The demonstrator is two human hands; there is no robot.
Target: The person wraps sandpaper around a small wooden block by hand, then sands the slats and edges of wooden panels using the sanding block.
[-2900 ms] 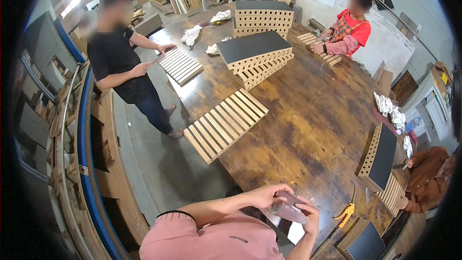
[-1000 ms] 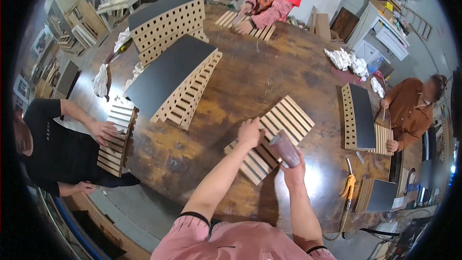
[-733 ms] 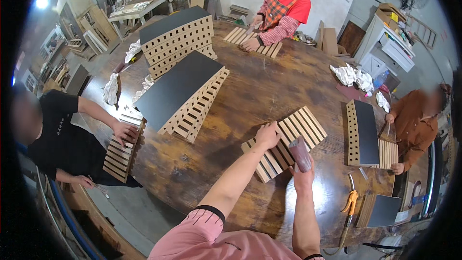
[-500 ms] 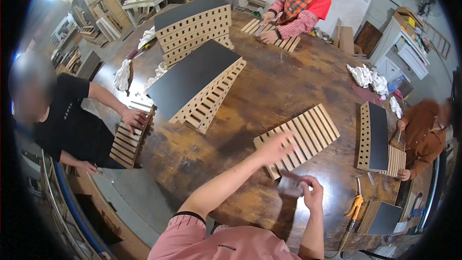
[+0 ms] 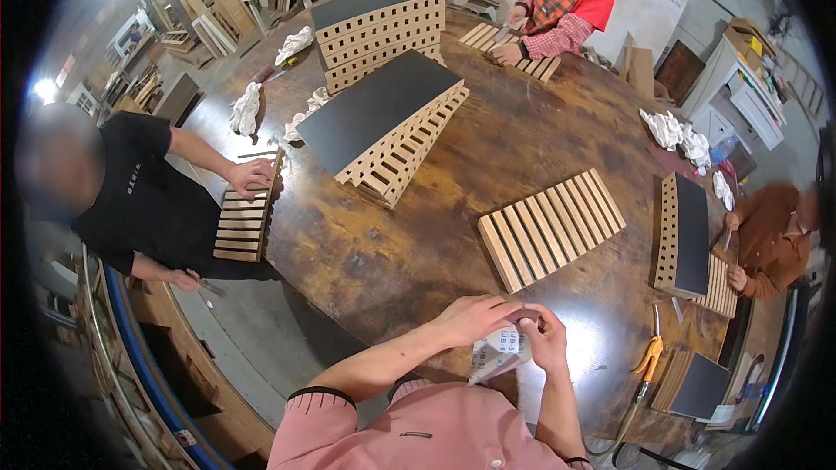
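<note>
Close to my body, over the near table edge, my two hands meet at a sheet of sandpaper [image 5: 503,347]. Its pale printed back faces up, and a brown strip shows at the folded top edge. My right hand [image 5: 548,339] pinches that edge between thumb and fingers. From the left, my left hand [image 5: 475,320] reaches across with its fingers closed on the same edge; some fingertips are hidden. Just beyond my hands a slatted wooden panel [image 5: 553,231] with dark grooves lies flat on the table, untouched.
The brown table [image 5: 366,270] carries stacked slotted panels with black tops [image 5: 383,113]. An orange air gun [image 5: 649,361] with a hose lies right, near small dark-topped boards [image 5: 697,387]. Three co-workers handle slatted panels at left [image 5: 242,226], far side [image 5: 509,50] and right [image 5: 718,287].
My left hand has left the slatted panel and come back to the sandpaper. The right hand has drawn the sheet slightly nearer and left. The view has shifted a little.
</note>
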